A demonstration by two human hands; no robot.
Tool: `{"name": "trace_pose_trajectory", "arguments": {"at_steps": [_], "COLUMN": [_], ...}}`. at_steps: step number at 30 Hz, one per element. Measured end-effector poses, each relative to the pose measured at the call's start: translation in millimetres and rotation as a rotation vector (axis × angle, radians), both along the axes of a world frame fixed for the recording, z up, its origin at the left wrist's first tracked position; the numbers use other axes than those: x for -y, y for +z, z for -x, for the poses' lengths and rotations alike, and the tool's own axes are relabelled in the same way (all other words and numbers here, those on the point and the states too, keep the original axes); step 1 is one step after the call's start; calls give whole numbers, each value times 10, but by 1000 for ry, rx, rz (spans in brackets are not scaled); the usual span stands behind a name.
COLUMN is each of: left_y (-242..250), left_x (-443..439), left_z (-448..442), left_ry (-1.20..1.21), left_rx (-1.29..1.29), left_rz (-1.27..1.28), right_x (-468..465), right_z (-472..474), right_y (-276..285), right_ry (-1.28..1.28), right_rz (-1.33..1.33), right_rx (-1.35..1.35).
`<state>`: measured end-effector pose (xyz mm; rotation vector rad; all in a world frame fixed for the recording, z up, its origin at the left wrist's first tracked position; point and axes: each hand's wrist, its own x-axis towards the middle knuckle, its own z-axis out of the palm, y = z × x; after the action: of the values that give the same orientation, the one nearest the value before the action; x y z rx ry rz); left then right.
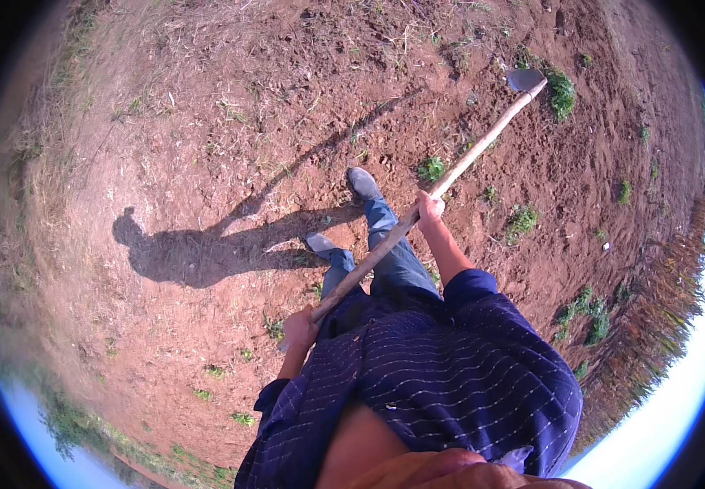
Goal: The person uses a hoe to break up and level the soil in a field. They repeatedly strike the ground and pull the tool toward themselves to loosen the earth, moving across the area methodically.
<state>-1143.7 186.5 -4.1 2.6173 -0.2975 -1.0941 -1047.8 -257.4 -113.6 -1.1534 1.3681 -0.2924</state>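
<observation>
A long-handled hoe slants across my body, from low left to upper right. My right hand is closed around the middle of its wooden handle. Further back, near my left hip, my left hand grips the handle's rear end. The hoe's metal blade is out ahead on the right, beside a leafy green plant. The shadow of the handle ends well to the left of the blade, so the blade appears raised off the soil.
Reddish-brown soil with dry plant scraps surrounds my shoes. Small green plants, including one by the handle and another to the right, dot the ground. Tall dry plants stand along the right edge. My shadow stretches left.
</observation>
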Motion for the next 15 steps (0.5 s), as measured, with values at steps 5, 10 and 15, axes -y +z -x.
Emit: {"name": "trace_pose_trajectory", "arguments": {"at_steps": [5, 10, 15], "left_y": [54, 226, 854], "left_x": [545, 65, -1121], "left_z": [-362, -157, 620], "left_ry": [20, 74, 187], "left_rx": [-41, -61, -136], "left_rz": [119, -16, -313], "right_x": [805, 73, -1678], "right_z": [-385, -386, 188], "right_y": [237, -337, -600], "right_ry": [64, 122, 190], "right_rz": [119, 98, -355], "right_rx": [-27, -421, -395]}}
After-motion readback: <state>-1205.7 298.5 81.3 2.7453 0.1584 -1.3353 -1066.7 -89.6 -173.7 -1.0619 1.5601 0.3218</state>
